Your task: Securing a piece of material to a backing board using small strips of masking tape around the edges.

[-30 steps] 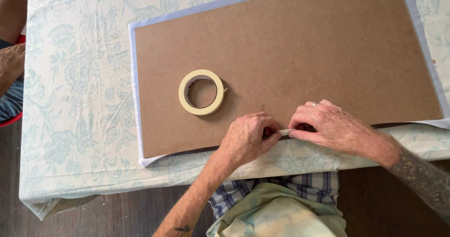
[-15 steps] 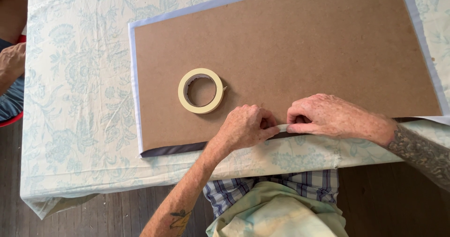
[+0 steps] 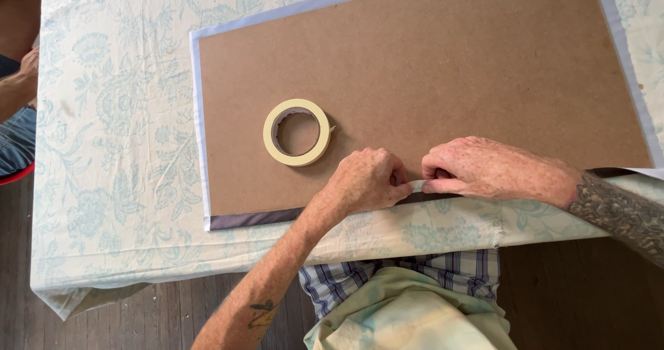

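A large brown hardboard panel (image 3: 443,80) lies on a pale lilac fabric sheet (image 3: 196,115) whose border shows along the left and far sides. My left hand (image 3: 366,180) and my right hand (image 3: 484,169) sit side by side at the panel's near edge. Both pinch a pale strip of the fabric edge (image 3: 417,183) between fingers and thumb. Left of my hands, a dark grey band (image 3: 256,218) runs along the near edge. A roll of cream masking tape (image 3: 297,132) lies flat on the panel, just left of my left hand.
The table carries a white cloth with a pale blue flower print (image 3: 111,149) that hangs over its near edge. Another person's arm (image 3: 17,90) rests at the far left. A wooden floor (image 3: 588,301) shows below the table.
The near fabric border, pale a second ago, now shows as a dark grey band left of my hands. Both hands have stayed pinched at the panel's near edge, shifting slightly up in view.
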